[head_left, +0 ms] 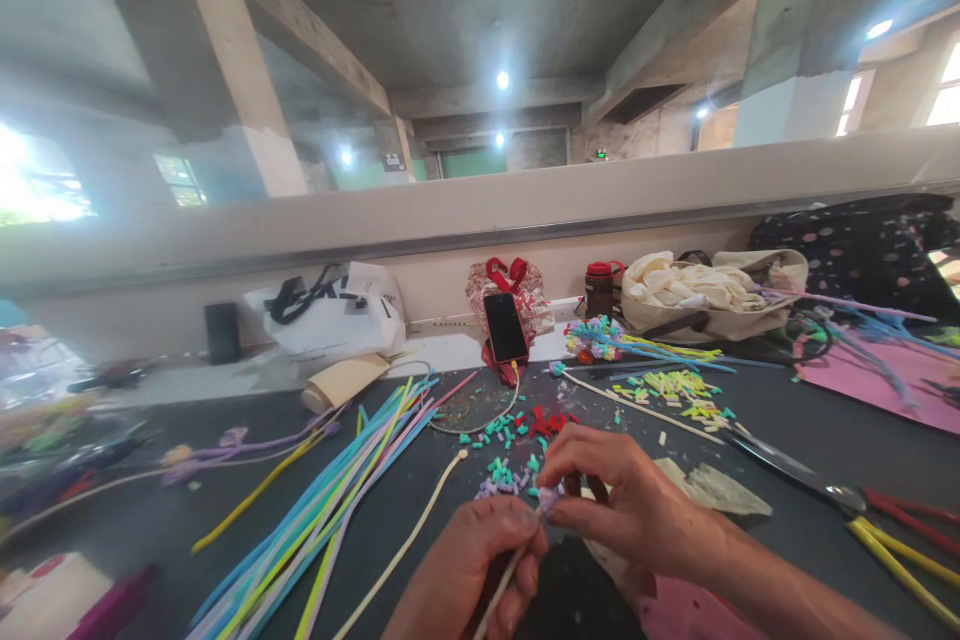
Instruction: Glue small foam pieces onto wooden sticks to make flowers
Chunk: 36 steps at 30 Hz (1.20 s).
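Note:
At the bottom centre my left hand (487, 550) is closed round a pale cord (501, 592), pinching it near its upper end. My right hand (611, 485) has thumb and fingers pressed on a small lilac piece (549, 498) at that end. Just beyond both hands lie small lilac and teal pieces (506, 475) and some red ones (551, 420). To the left a separate cream cord (420, 530) with a round tip rests on the dark table (397, 495).
Long coloured strips (322, 520) lie on the left. Large scissors (810, 475) with red handles are on the right, beyond them yellow-green pieces (675, 388). A phone (505, 328), a red-lidded bottle (599, 290) and bags (337, 315) stand along the back.

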Tool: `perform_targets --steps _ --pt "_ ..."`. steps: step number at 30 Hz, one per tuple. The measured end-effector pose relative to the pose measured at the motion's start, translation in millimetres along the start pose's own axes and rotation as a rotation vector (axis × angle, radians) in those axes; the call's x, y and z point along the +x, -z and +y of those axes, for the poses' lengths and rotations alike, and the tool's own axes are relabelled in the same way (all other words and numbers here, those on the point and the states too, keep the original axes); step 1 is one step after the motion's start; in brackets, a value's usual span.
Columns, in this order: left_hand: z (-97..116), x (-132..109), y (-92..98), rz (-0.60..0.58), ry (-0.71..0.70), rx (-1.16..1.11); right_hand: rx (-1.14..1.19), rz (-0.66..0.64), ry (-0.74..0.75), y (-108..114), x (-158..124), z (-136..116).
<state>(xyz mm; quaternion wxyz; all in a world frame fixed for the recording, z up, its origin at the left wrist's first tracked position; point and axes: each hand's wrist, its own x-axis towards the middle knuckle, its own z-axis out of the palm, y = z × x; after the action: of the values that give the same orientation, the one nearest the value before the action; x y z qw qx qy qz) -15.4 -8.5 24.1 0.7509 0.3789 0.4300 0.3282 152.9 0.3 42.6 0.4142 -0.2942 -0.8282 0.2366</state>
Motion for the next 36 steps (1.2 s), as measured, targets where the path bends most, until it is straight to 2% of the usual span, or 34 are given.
perform_targets --steps 5,14,25,28,33,36 --pt "-1.0 -1.8 0.3 0.009 0.001 0.025 -0.056 -0.014 -0.052 4.3 0.4 -1.3" --pt "-0.9 -1.5 -2.6 -0.038 -0.003 0.040 0.000 -0.085 0.029 5.2 -0.5 -3.3" --pt "-6.0 2.4 3.2 -0.049 -0.034 0.041 -0.052 -0.082 0.006 4.1 -2.3 -3.4" --pt "-4.7 0.7 2.5 -0.017 -0.076 0.028 0.017 -0.016 -0.105 7.7 -0.9 -2.5" --pt "-3.0 -0.4 1.4 0.093 -0.216 -0.138 0.308 0.196 -0.396 4.6 2.9 6.6" --pt "-3.6 -0.2 1.2 0.100 -0.231 -0.223 0.406 0.143 -0.475 -1.6 2.8 4.3"
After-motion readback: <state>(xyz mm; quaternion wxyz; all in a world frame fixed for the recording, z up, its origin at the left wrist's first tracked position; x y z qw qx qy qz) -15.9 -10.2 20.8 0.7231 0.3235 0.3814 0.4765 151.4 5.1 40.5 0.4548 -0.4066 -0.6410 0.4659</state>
